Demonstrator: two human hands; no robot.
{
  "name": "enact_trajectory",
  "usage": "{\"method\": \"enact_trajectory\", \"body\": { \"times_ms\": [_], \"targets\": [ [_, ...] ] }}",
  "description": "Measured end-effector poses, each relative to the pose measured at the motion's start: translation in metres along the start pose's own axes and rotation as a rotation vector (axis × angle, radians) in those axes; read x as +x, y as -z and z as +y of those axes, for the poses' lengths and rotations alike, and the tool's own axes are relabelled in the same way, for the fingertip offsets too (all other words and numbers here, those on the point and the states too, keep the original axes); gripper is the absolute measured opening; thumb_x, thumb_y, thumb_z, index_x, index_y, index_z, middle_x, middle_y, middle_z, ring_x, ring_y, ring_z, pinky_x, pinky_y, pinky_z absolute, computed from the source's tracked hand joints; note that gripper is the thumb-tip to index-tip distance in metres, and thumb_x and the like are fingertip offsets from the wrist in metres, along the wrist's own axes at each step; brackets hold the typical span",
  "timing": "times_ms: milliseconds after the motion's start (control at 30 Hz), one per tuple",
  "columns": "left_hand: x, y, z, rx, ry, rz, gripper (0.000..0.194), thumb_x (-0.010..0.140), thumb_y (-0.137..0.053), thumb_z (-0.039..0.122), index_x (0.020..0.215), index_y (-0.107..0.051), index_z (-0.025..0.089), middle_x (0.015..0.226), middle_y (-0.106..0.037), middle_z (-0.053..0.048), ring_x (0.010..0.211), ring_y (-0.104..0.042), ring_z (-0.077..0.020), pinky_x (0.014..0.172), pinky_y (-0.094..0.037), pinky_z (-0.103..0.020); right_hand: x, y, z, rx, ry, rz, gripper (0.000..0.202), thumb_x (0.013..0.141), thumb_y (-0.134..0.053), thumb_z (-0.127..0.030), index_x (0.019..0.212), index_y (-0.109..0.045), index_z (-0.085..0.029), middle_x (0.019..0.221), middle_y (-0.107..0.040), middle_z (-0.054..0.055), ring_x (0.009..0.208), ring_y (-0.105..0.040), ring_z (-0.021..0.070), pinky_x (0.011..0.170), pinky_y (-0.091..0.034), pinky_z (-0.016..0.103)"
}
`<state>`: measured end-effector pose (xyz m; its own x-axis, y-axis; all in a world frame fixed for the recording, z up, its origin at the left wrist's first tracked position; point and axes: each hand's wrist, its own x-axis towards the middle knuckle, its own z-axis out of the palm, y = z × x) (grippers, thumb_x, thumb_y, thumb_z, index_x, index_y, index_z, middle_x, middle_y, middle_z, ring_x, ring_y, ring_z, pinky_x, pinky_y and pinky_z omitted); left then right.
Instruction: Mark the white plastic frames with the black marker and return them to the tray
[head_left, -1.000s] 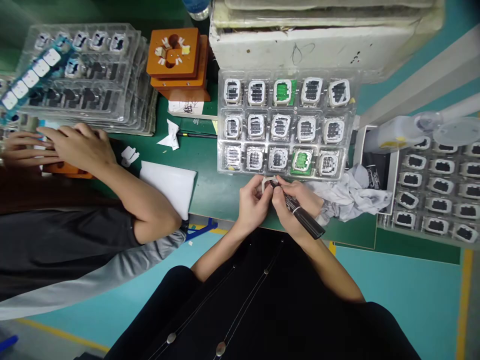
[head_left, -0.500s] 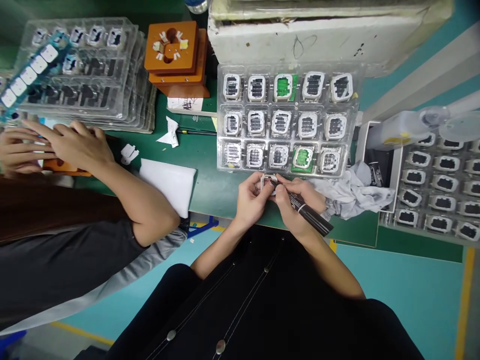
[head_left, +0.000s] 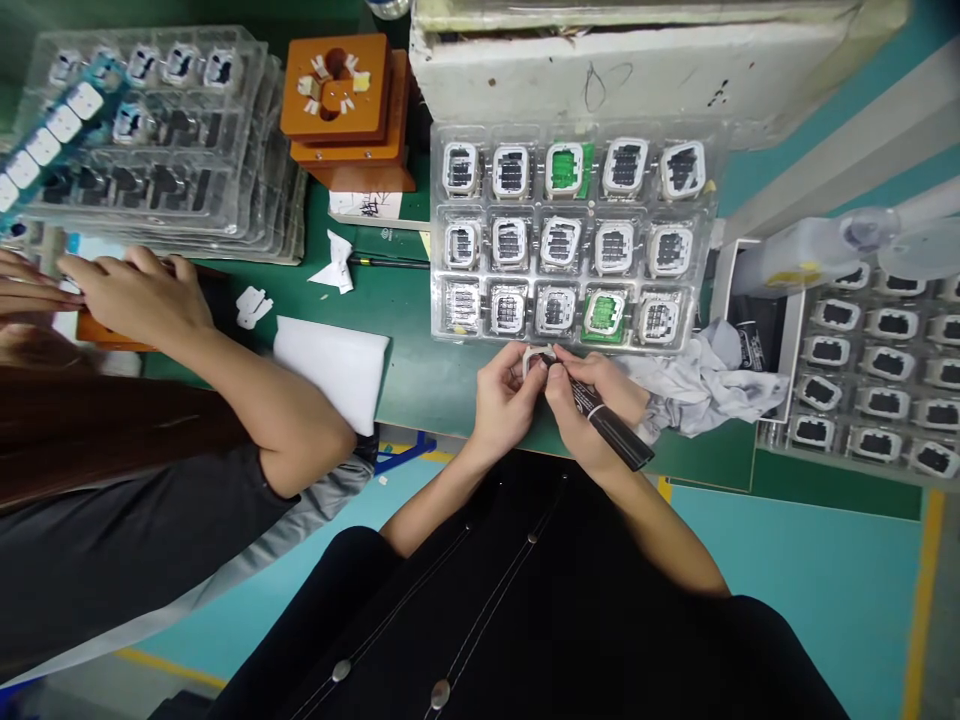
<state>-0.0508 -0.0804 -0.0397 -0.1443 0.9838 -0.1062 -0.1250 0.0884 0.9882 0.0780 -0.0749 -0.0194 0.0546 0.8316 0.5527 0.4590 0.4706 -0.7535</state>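
Observation:
My left hand (head_left: 504, 398) is closed on a small white-rimmed part (head_left: 537, 354), with its thumb over the lower side. In my right hand (head_left: 589, 398) is a black marker pen (head_left: 615, 432); its tip end points at the part and is partly hidden by the fingers. Right above both hands lies a clear plastic tray (head_left: 568, 274) holding rows of similar white-rimmed parts. Most of these have dark centres, and two look green. A crumpled grey-white cloth (head_left: 709, 385) lies just right of my right hand.
At left a co-worker's hand (head_left: 142, 295) reaches over an orange block. Stacked clear trays (head_left: 247, 200) and an orange fixture (head_left: 341, 105) stand behind. White sheets (head_left: 334, 370) lie on the green table. To the right are a plastic bottle (head_left: 787, 258) and another filled tray (head_left: 847, 455).
The marker in my right hand has tilted slightly, its back end shifting left. My left hand keeps its hold on the part. The co-worker's hands have shifted a little.

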Motion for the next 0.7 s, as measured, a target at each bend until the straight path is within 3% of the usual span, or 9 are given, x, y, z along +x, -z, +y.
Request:
{"method": "enact_trajectory", "body": {
  "times_ms": [533, 700],
  "targets": [
    [-0.0047, 0.0019, -0.0068, 0.076, -0.012, 0.004, 0.032, 0.104, -0.077, 0.050, 0.091, -0.069, 0.021, 0.075, -0.053, 0.003, 0.065, -0.042, -0.0120, 0.059, -0.035, -0.027, -0.0011, -0.0026, 0.0008, 0.029, -0.012, 0.037, 0.012, 0.103, -0.076, -0.018, 0.095, -0.072, -0.026, 0.090, -0.084, 0.000, 0.083, -0.085, 0.0215, 0.073, -0.072, 0.035],
    [-0.0057, 0.0030, -0.0075, 0.106, -0.022, -0.012, 0.030, 0.107, -0.075, 0.048, 0.093, -0.071, 0.021, 0.075, -0.053, 0.002, 0.065, -0.042, -0.0123, 0.060, -0.036, -0.027, -0.0010, -0.0033, 0.0011, -0.013, -0.009, 0.044, 0.012, 0.104, -0.075, -0.020, 0.094, -0.075, -0.026, 0.089, -0.083, 0.001, 0.072, -0.080, 0.0192, 0.072, -0.073, 0.035]
  ]
}}
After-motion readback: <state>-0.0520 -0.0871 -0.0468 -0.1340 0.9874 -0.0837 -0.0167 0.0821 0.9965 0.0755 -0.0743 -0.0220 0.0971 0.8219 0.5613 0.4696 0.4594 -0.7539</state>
